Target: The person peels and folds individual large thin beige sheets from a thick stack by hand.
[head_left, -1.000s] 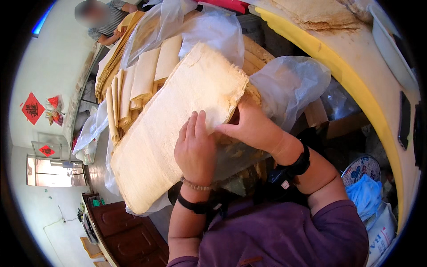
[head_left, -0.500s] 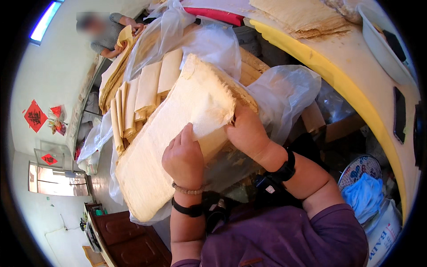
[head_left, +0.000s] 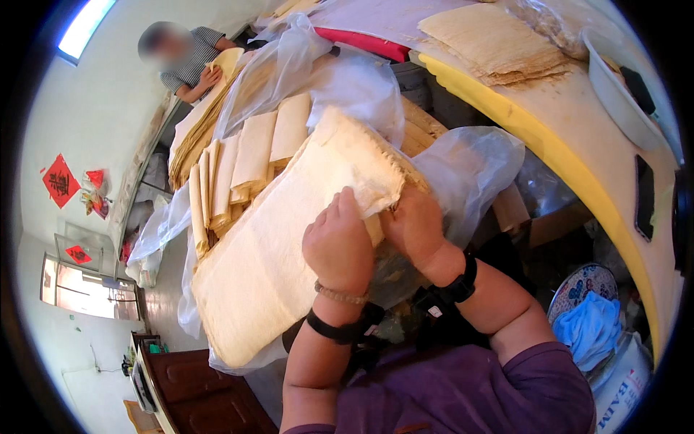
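A large stack of pale yellow sheets (head_left: 253, 275) is lying slantwise in front of the person, with clear plastic (head_left: 242, 365) showing under its lower end. Beyond its far long side, several folded bundles (head_left: 254, 153) of similar material are resting close to it. The step in hand seems to be the handling of the top sheet's corner (head_left: 379, 194), at the right end of the stack, where the sheet is wrinkling and bending up. In my judgement, the next move is calling for a light, even grip, because these thin edges are looking fragile and could be tearing or coming up together.

Both forearms are reaching in from the lower edge and bending toward this corner. The left hand (head_left: 336, 246) is standing over the near edge, its back toward the camera, its fingers curling and pointing up and away; I cannot tell if it is pinching the sheet. The right hand (head_left: 416, 228) is turning inward beside the corner, half closed, its thumb side touching the edge; its fingertips are hiding, so I cannot tell how firmly it is gripping.
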The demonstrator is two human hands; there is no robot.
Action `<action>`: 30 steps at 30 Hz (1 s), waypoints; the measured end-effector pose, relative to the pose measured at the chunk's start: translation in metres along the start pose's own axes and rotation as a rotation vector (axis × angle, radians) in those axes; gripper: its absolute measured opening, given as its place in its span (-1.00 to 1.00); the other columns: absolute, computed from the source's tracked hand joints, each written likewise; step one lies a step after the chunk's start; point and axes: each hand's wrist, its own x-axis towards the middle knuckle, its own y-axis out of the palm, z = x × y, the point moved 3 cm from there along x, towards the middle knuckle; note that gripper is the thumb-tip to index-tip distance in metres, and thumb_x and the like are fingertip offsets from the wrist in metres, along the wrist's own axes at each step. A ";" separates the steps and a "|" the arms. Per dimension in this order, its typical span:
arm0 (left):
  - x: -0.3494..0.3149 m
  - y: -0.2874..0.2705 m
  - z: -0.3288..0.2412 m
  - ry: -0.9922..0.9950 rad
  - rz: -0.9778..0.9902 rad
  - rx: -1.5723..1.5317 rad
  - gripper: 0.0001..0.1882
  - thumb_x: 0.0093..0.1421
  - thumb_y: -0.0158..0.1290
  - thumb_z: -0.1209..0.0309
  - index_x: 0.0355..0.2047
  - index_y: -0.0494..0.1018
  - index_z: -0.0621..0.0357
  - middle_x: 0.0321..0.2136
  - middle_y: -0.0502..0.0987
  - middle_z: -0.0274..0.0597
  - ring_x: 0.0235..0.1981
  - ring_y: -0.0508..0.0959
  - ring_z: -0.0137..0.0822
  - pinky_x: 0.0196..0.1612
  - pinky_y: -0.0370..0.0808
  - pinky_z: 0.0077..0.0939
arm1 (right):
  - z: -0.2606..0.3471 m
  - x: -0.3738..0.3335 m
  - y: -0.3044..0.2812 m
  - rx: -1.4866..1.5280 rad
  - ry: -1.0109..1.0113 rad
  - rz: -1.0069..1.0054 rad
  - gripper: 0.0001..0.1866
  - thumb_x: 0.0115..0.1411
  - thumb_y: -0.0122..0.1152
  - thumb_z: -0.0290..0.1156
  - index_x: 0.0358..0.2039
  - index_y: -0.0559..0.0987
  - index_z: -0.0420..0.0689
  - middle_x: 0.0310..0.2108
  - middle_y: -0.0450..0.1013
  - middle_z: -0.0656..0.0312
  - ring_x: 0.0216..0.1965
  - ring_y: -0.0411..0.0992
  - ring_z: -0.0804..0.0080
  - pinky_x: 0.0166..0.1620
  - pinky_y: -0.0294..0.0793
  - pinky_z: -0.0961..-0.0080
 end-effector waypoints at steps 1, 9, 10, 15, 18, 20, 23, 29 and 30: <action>-0.001 -0.003 0.001 0.003 0.001 -0.002 -0.70 0.18 0.01 0.44 -0.06 0.52 0.15 -0.17 0.66 -0.20 -0.24 0.66 -0.25 -0.24 0.54 -0.40 | -0.003 -0.001 0.001 -0.032 0.038 0.007 -0.73 0.10 0.20 -0.41 -0.16 0.66 -0.10 -0.30 0.56 -0.09 -0.23 0.51 -0.16 -0.22 0.51 0.04; -0.009 -0.021 0.029 -0.116 -0.162 0.020 -0.60 0.05 0.04 0.57 -0.07 0.58 0.05 -0.38 0.67 -0.20 -0.41 0.65 -0.18 -0.35 0.55 -0.34 | -0.004 0.003 -0.007 0.200 0.046 -0.040 -0.66 0.09 0.20 -0.48 -0.09 0.65 -0.14 -0.26 0.58 -0.07 -0.19 0.53 -0.11 -0.15 0.53 0.18; -0.010 -0.022 0.031 -0.112 -0.164 0.017 -0.60 0.05 0.04 0.57 -0.07 0.58 0.05 -0.38 0.67 -0.20 -0.41 0.65 -0.18 -0.35 0.55 -0.34 | -0.009 0.004 -0.005 0.188 0.078 -0.037 -0.66 0.09 0.21 -0.47 -0.08 0.64 -0.16 -0.26 0.58 -0.09 -0.19 0.53 -0.11 -0.15 0.53 0.19; -0.018 -0.017 0.034 -0.109 -0.275 -0.097 -0.51 0.02 0.01 0.61 -0.02 0.59 -0.01 -0.41 0.64 -0.08 -0.44 0.63 -0.08 -0.37 0.55 -0.23 | 0.021 0.010 -0.024 0.260 0.009 -0.113 -0.47 0.09 0.24 -0.45 0.14 0.50 -0.13 -0.17 0.57 -0.07 -0.12 0.53 -0.07 -0.10 0.51 0.16; -0.017 -0.010 0.029 -0.092 -0.256 -0.152 -0.53 0.02 0.03 0.60 -0.03 0.59 0.00 -0.41 0.64 -0.09 -0.43 0.63 -0.08 -0.36 0.55 -0.25 | 0.038 0.024 -0.045 0.002 -0.222 -0.290 -0.32 0.08 0.27 -0.44 0.26 0.37 -0.11 -0.11 0.55 -0.07 -0.08 0.53 -0.03 -0.07 0.51 0.17; -0.015 -0.009 0.027 -0.076 -0.288 -0.181 -0.55 0.03 0.05 0.59 -0.04 0.60 0.01 -0.43 0.63 -0.09 -0.44 0.62 -0.08 -0.36 0.55 -0.25 | 0.035 0.037 -0.046 -0.243 -0.374 -0.346 -0.25 0.06 0.30 -0.44 0.30 0.30 -0.10 -0.08 0.53 -0.08 -0.06 0.53 0.00 -0.06 0.51 0.18; -0.015 -0.011 0.031 -0.083 -0.248 -0.209 -0.57 0.05 0.05 0.58 -0.04 0.59 0.02 -0.44 0.63 -0.10 -0.44 0.62 -0.08 -0.37 0.55 -0.25 | 0.018 0.060 -0.029 -0.306 -0.140 -0.108 -0.34 0.06 0.31 -0.38 0.21 0.40 -0.12 -0.19 0.57 -0.09 -0.14 0.56 0.00 -0.12 0.54 0.17; -0.022 -0.022 0.050 -0.142 -0.341 -0.246 -0.61 0.09 0.06 0.56 -0.05 0.60 0.03 -0.41 0.65 -0.08 -0.42 0.64 -0.07 -0.35 0.56 -0.27 | 0.000 0.083 -0.019 -0.508 0.084 0.188 -0.69 0.07 0.37 -0.09 -0.29 0.70 -0.04 -0.43 0.58 0.04 -0.27 0.58 0.06 -0.24 0.51 0.15; -0.024 -0.025 0.052 -0.155 -0.332 -0.256 -0.62 0.10 0.07 0.56 -0.06 0.60 0.05 -0.40 0.65 -0.08 -0.41 0.64 -0.07 -0.34 0.56 -0.27 | -0.005 0.081 -0.022 -0.468 0.104 0.233 -0.66 0.08 0.34 -0.06 -0.29 0.70 -0.05 -0.41 0.59 0.04 -0.27 0.58 0.06 -0.24 0.51 0.15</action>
